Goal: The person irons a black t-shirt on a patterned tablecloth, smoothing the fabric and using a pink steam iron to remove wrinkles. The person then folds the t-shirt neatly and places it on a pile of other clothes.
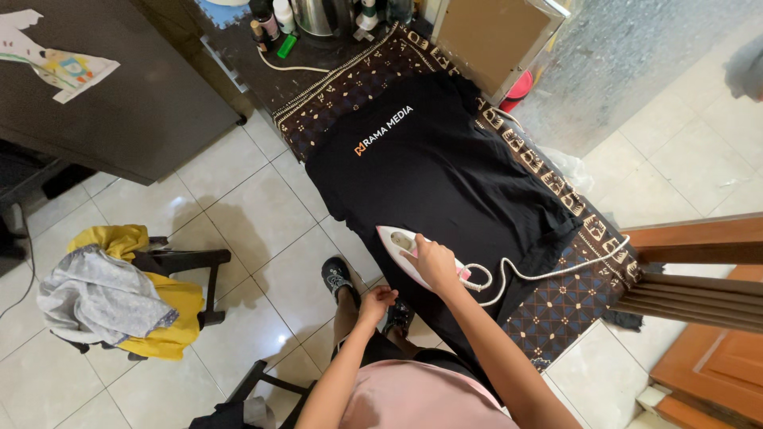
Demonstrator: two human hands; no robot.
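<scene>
A black T-shirt (445, 175) lies spread flat on the ironing board (572, 306), which is covered in a dark patterned cloth; everything here is placed from that shirt. The right hand (433, 260) is wrapped closed around the handle of a white and pink iron (405, 250), which sits on the shirt's lower left edge, near the hem, tip pointing toward the top of the shirt. Its white cord (540, 274) loops off across the lower right part of the shirt and over the board cover. The left hand (377, 300) hangs below the shirt's hem, off the board, fingers loosely curled — whether it pinches a bit of fabric I cannot tell from this angle.

As a judgement, the pressing looks well under way: the chest and upper body of the shirt lie fairly smooth, while the lower right side by the cord shows folds and a rumpled edge — that part seems left to do. Well left of the shirt, a chair (179, 266) carries a heap of grey and yellow clothes (119, 294), apparently waiting.
</scene>
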